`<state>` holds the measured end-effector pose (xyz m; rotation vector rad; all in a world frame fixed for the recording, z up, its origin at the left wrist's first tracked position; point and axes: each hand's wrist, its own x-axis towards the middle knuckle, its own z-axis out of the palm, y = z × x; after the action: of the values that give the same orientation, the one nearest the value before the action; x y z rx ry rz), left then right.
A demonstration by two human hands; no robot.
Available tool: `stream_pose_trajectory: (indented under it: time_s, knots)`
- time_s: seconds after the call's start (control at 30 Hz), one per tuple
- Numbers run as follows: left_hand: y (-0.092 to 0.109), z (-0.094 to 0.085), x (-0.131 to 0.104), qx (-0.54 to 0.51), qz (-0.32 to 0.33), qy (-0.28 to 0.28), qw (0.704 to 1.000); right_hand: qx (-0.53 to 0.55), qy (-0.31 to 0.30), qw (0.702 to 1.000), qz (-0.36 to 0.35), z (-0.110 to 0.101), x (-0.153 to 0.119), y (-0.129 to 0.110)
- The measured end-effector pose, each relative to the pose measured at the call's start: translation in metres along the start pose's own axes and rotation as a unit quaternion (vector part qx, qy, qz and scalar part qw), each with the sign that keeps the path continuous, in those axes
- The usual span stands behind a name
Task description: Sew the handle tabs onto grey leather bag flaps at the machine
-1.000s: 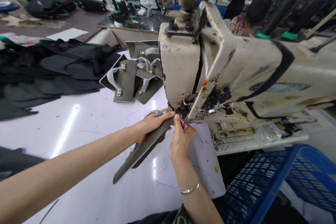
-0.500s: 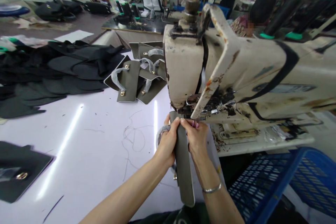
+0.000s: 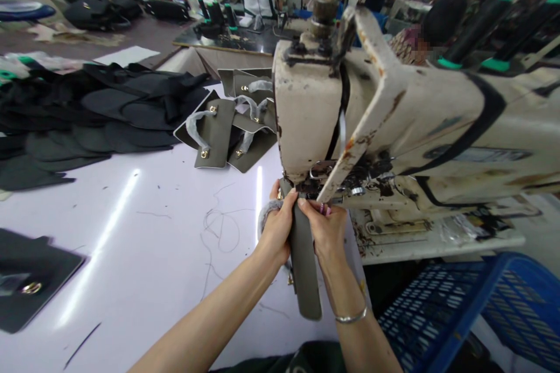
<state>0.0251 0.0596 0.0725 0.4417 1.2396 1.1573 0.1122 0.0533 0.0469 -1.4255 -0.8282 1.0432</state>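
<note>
A grey-green bag panel (image 3: pixel 305 271) runs lengthwise from the sewing machine (image 3: pixel 306 122) toward me, its far end under the machine's head. My left hand (image 3: pixel 279 222) is closed on the panel's left edge, thumb on top near the needle area. A wrapped handle (image 3: pixel 268 213) with gold fittings curves out beside that hand. My right hand (image 3: pixel 327 227) pinches the right edge, its thumb close to the left thumb. The needle itself is hidden by the machine's parts.
Similar panels with wrapped handles (image 3: pixel 214 131) lie behind on the white table (image 3: pixel 166 256). Dark pieces (image 3: pixel 87 111) are heaped at the left, and another panel (image 3: pixel 32 280) lies at the left edge. A blue basket (image 3: pixel 437 309) stands at lower right. Other people are in the background.
The panel has slid away from me, further under the machine head, its near end now higher in view. Both hands keep their hold and have moved slightly forward with it.
</note>
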Motion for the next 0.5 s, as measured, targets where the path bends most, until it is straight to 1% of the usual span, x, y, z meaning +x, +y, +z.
stream_pose_trajectory:
  time_s: [0.13, 0.27, 0.43, 0.5]
  knots:
    - [-0.001, 0.000, 0.000, -0.014, 0.001, -0.001, 1.000, -0.020, -0.008, 1.000, -0.010, -0.002, -0.001, 0.000]
    - [-0.004, 0.001, -0.001, -0.034, 0.009, 0.004, 0.999, -0.050, -0.017, 0.998, -0.033, -0.008, -0.003, -0.005]
    - [-0.006, 0.002, 0.000, -0.038, 0.027, -0.009, 0.999, -0.098, -0.033, 0.994, -0.038, -0.019, -0.012, -0.016]
    - [-0.005, 0.002, 0.000, -0.044, 0.021, -0.012, 0.999, -0.124, -0.024, 0.991, -0.043, -0.027, -0.018, -0.019]
